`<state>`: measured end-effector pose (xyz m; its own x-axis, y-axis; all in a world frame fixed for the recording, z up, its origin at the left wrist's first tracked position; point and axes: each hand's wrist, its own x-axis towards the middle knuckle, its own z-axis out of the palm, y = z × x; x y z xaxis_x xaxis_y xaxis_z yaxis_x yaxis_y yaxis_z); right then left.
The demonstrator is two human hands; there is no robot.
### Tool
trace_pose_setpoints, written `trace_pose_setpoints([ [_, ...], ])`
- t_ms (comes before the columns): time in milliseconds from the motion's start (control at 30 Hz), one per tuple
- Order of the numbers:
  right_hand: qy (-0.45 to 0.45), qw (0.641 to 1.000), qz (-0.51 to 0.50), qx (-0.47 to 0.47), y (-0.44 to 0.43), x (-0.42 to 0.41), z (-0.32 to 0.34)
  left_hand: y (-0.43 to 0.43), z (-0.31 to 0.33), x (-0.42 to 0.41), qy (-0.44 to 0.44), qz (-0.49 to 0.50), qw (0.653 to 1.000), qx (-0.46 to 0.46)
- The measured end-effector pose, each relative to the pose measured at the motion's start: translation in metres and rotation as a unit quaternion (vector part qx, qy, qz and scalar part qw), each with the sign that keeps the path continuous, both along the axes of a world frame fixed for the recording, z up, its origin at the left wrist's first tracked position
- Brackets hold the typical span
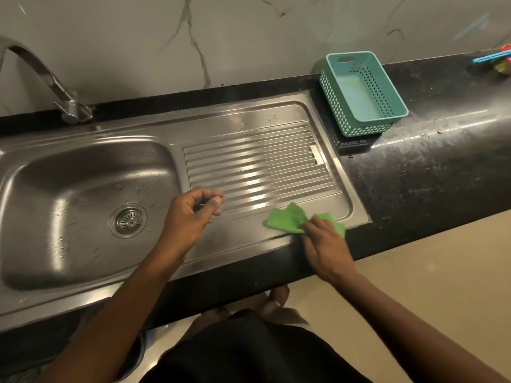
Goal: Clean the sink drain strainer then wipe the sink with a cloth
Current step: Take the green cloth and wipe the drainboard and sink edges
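A black stone countertop (414, 175) runs under a veined marble wall (249, 37), bearing a steel sink (83, 167) with the strainer (128, 220) seated in its drain. The teal basket (356, 92) is empty. The green cloth (284, 219) lies crosswise on the drainboard's (257, 161) front right corner, bunched in the right hand's (323, 244) bent fingers. The left hand (188, 217) hovers loosely curled, holding nothing.

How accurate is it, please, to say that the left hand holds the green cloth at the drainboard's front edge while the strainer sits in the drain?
No: the head view shows the right hand holding the green cloth, while the left hand hovers empty. It is at the front edge of the drainboard, and the strainer sits in the drain.
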<state>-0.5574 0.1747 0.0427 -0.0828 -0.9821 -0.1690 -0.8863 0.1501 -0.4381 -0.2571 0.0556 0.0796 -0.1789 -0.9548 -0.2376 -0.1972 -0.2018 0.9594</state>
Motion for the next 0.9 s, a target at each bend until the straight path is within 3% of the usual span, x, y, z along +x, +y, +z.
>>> trace_pose_setpoints([
  [267,-0.066,0.969,0.239,-0.02,-0.02,0.191,-0.009,0.003,0.005,0.002,0.001,0.018,1.0,-0.001],
  [467,-0.055,0.957,0.284,-0.03,-0.021,0.167,-0.005,0.0,0.003,0.007,-0.012,0.017,1.0,-0.011],
  [567,-0.043,0.971,0.235,-0.021,-0.016,0.11,-0.002,-0.004,0.001,0.004,-0.008,0.022,1.0,-0.008],
  [800,0.098,0.994,0.042,0.024,-0.003,-0.06,0.018,-0.008,0.001,-0.005,-0.008,0.0,1.0,-0.004],
  [900,0.096,0.995,-0.034,0.002,-0.014,-0.085,0.026,-0.009,0.001,-0.006,-0.005,0.006,1.0,-0.003],
])
